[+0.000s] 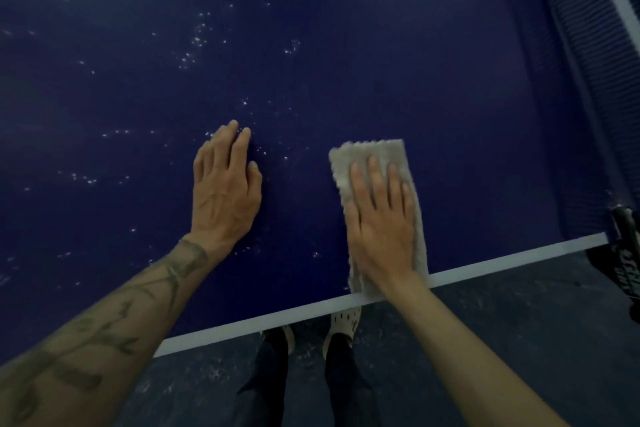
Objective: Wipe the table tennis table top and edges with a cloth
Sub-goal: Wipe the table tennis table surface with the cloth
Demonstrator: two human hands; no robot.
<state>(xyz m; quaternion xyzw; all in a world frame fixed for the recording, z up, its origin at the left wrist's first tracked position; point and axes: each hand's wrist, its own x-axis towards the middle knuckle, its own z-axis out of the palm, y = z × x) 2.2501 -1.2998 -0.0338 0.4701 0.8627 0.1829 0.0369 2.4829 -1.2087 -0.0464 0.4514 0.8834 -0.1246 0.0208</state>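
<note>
The cloth [369, 153] is being pressed flat on the table [346, 45] by the right hand [381, 222], with the fingers straight. Its near end is touching the edge line [519, 257]. At the cloth's 9 o'clock, the left hand [225, 187] is being rested flat and empty among white specks [194, 42].

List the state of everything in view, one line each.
table: white specks scattered over the blue top, mostly on the left
cloth: folded, flat on the table, near end reaching the white edge line
right hand: flat, straight fingers pressing the cloth
left hand: flat on the bare table, holding nothing
net: strung up along the right side
</note>
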